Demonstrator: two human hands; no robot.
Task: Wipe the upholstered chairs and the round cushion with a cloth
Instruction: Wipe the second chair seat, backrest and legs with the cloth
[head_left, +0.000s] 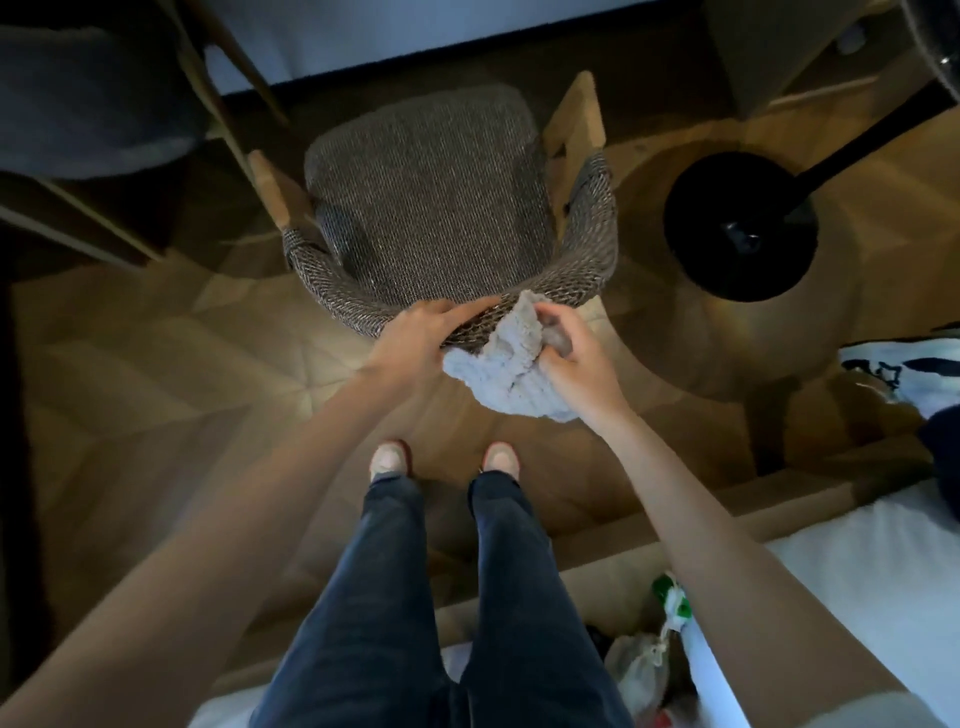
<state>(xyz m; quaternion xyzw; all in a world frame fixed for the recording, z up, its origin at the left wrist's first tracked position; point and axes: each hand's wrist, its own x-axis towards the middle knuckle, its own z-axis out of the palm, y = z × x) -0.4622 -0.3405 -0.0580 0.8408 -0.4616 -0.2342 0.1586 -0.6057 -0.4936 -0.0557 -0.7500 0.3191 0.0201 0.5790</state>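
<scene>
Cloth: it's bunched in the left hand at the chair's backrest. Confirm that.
Wrong hand. The head view shows the cloth bunched in the right hand at the chair's backrest; the left hand only rests open on that backrest.

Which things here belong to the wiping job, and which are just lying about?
Job: grey cloth, gripped by right hand; woven chair, left hand resting on its backrest.
Lying about: black stand base; plastic bags.
</scene>
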